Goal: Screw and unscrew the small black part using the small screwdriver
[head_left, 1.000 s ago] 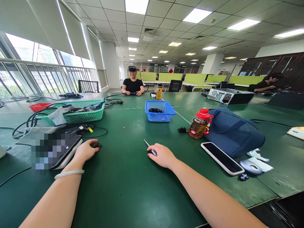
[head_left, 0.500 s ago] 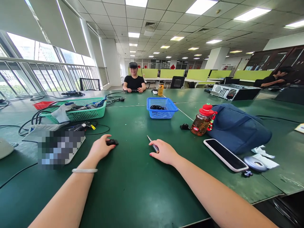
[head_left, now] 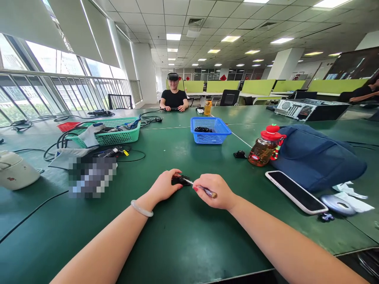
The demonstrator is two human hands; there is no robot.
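My left hand (head_left: 164, 185) is closed on a small black part (head_left: 180, 180) that rests on the green table (head_left: 177, 236). My right hand (head_left: 214, 191) pinches a thin screwdriver (head_left: 199, 186), its metal tip touching the black part. Both hands meet near the middle of the table, just in front of me. A pale bangle (head_left: 142, 209) is on my left wrist.
A blue basket (head_left: 210, 130) with black parts stands beyond my hands, a green basket (head_left: 109, 132) with cables at left. A phone (head_left: 296, 192), a red-capped bottle (head_left: 265, 148) and a blue bag (head_left: 316, 157) lie at right. A person sits across the table (head_left: 174, 98).
My left hand slid the black part rightward to the table's middle. My right hand lifted the screwdriver and brought its tip onto the part.
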